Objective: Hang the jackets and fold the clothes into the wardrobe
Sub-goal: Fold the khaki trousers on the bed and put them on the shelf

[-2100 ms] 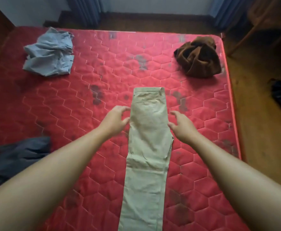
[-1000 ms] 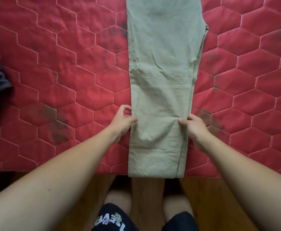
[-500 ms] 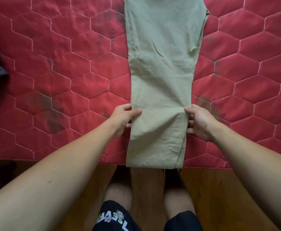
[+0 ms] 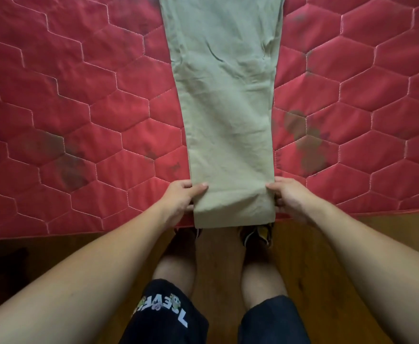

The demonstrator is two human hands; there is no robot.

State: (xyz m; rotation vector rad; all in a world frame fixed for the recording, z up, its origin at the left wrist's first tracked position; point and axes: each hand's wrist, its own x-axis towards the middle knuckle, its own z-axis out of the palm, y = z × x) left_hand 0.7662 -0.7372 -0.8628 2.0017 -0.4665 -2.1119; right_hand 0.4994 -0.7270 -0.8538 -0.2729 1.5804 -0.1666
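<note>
Head view: khaki trousers [image 4: 228,108] lie lengthwise down the frame's centre on a red quilted mattress [image 4: 79,108], hem overhanging its lower edge. Left hand [image 4: 178,199] pinches the hem's left side, right hand [image 4: 290,197] its right. Wooden floor [image 4: 327,244] fills the bottom.

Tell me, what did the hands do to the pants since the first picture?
The left hand and right hand moved down the pants from near the waist to the leg ends, and now pinch the side edges there. The pants still lie flat along the red mattress.
</note>
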